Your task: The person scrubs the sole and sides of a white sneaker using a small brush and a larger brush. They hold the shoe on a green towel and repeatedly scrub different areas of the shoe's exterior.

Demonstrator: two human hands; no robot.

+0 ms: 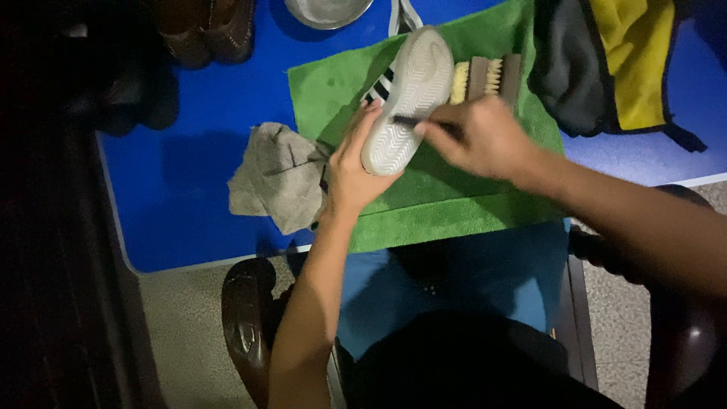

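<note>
So the blue table (189, 189) takes up most of the view, smooth and flat with a pale rounded edge. On it is a fuzzy green towel (447, 204), and at the top edge a round metal bowl (327, 11), can't tell what's inside. A dark bag with a yellow panel (613, 64) is slumped to the right, and a crumpled grey rag (276, 176) sits left of the towel. The sneaker (407, 98) is over the towel, sole up, pale rubber with a zigzag tread. Left hand (352, 170) is wrapped around its side, right hand (485, 136) pinches a thin dark tool (413, 121) against the sole. Two bristle brushes (485, 76) lie just behind.
</note>
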